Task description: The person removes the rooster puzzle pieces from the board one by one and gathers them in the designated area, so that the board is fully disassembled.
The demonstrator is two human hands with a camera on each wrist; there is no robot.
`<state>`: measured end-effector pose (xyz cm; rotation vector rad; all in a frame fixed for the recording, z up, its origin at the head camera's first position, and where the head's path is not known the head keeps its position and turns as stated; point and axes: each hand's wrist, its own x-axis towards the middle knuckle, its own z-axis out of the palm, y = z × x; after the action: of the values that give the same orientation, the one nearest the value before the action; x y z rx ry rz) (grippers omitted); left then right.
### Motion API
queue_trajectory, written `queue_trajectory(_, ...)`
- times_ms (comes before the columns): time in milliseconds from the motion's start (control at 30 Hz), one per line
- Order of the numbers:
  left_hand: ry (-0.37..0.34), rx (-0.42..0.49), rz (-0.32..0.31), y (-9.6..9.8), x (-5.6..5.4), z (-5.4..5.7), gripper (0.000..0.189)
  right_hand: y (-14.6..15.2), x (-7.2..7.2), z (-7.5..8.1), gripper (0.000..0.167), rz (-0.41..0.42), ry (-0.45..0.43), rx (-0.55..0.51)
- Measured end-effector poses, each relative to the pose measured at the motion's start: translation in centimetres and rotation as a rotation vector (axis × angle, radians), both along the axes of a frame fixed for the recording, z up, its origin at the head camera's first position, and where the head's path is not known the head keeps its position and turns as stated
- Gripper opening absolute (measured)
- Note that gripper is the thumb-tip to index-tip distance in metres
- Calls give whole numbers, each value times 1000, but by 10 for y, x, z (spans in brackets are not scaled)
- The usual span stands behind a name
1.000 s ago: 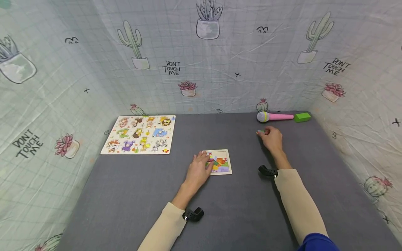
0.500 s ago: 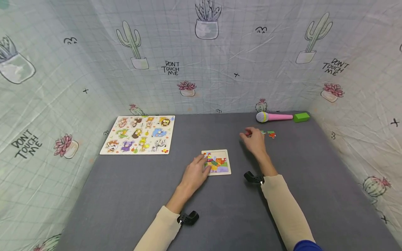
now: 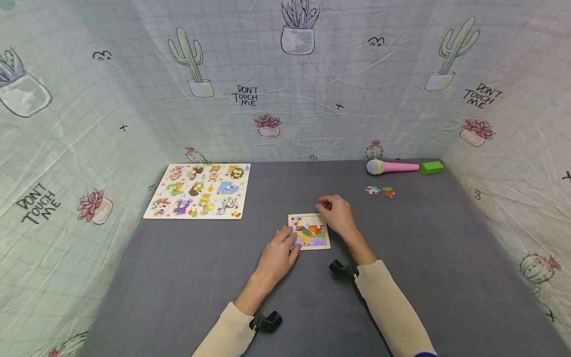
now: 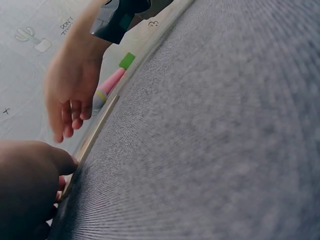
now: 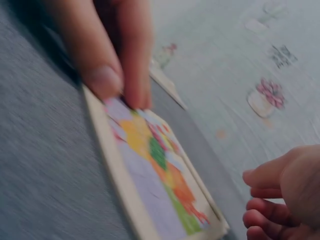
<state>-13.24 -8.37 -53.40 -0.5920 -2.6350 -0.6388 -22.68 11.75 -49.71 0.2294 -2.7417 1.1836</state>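
Observation:
In the head view a small framed jigsaw puzzle [image 3: 312, 242] lies mid-table, with a bird-like picture and a bare strip at its upper right. My left hand [image 3: 277, 253] rests on its left side, thumb by the near edge, fingertips on the picture. The right wrist view shows the left thumb and fingers on the puzzle [image 5: 145, 185] from close up. My right hand [image 3: 340, 216] hovers just off the upper right corner, fingers bent; whether a piece sits between its fingertips is hidden. Two loose jigsaw pieces, one bluish [image 3: 372, 190], one green and orange [image 3: 389, 192], lie farther back.
A large animal puzzle board [image 3: 198, 192] lies at the back left. A pink toy microphone [image 3: 397, 167] and a green block [image 3: 431, 168] stand at the back right, close to the printed cloth wall [image 3: 312, 99]. Grey cloth [image 3: 200, 277] covers the table.
My right hand has left the spot beside the loose pieces and come left and nearer, to the puzzle's upper right corner. The two pieces show uncovered. My left hand has barely shifted.

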Motion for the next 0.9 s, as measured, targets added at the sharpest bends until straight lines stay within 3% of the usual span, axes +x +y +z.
queue_trajectory(200,5,6,1,-1,1,-1,31,-17,12,-2,18,90,-13,60)
queue_trajectory(467,35,15,-2,-2,1,-3,30,-33,17,-4,11,182,-18,135)
queue_trajectory(900,54,11,-6,0,0,-4,30,-39,22,-5,11,163,-69,155)
